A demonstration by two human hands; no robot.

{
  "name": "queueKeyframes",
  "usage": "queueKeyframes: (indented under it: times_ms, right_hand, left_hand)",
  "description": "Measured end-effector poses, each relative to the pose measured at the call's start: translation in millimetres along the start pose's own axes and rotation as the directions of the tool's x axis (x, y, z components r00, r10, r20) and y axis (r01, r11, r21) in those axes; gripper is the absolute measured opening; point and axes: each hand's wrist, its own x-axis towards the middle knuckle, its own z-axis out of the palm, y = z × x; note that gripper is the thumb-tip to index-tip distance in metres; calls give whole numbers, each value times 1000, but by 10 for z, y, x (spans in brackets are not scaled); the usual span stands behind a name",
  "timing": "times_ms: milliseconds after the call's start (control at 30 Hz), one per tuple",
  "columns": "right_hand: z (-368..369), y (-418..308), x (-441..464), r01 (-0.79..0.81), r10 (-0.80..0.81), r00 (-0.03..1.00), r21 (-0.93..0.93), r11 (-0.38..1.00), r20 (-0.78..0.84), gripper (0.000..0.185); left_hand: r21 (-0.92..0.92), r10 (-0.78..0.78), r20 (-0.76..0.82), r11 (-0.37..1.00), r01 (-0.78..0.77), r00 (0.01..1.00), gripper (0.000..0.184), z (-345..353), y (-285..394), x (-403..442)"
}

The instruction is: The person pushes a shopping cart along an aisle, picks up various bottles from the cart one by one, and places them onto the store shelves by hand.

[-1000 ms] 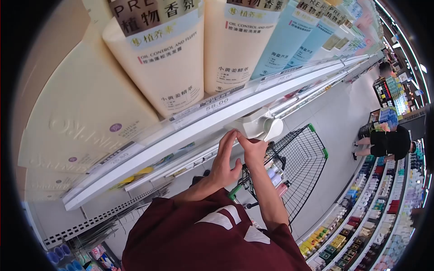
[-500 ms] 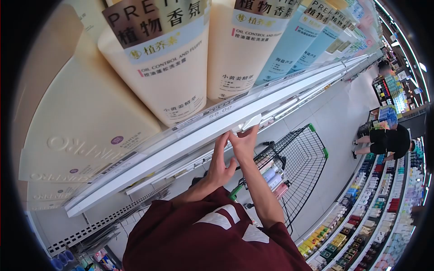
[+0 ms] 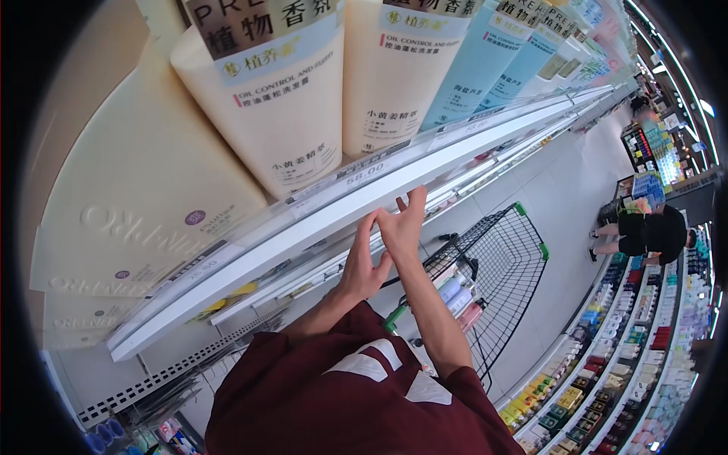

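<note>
My left hand [image 3: 364, 264] is held below the white shelf edge [image 3: 334, 196], its fingers stretched upward and its thumb apart. Beside it, my right hand [image 3: 400, 231] has its fingers spread near the lip, and its thumb side meets the left fingertips. Nothing shows in either hand, though parts of the fingers are hidden. Above them stand cream shampoo bottles [image 3: 265, 114] and another cream bottle [image 3: 398, 83], with blue bottles [image 3: 474, 72] farther along. A large cream box [image 3: 144, 189] with raised lettering sits at the left.
A wire shopping cart [image 3: 509, 262] with green corners and several packages [image 3: 457, 297] inside stands to the right of my arms. Across the aisle are stocked shelves [image 3: 584, 379] and a person in black [image 3: 656, 233]. Lower shelves run beneath the bottles.
The view has shifted slightly, and the bottles appear higher. A white piece seen by my right fingertips is no longer visible there. Both hands stay close together below the shelf lip.
</note>
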Motion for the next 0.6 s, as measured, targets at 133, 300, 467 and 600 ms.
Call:
queueKeyframes:
  times_ms: [133, 300, 467, 600]
  right_hand:
    - [-1, -9, -2, 33, -32, 999, -28, 999, 13, 83]
    - [-24, -29, 2, -10, 12, 998, -27, 1000, 54, 74]
    - [28, 76, -21, 30, -30, 1000, -26, 999, 10, 74]
    - [67, 128, -84, 37, -41, 999, -141, 989, -26, 74]
  left_hand:
    - [0, 11, 4, 1000, -11, 1000, 81, 4, -12, 31]
    - [-23, 12, 10, 1000, -12, 1000, 80, 50, -43, 44]
    - [39, 54, -17, 998, -53, 998, 78, -4, -54, 61]
    - [-20, 25, -28, 999, -26, 999, 78, -17, -52, 27]
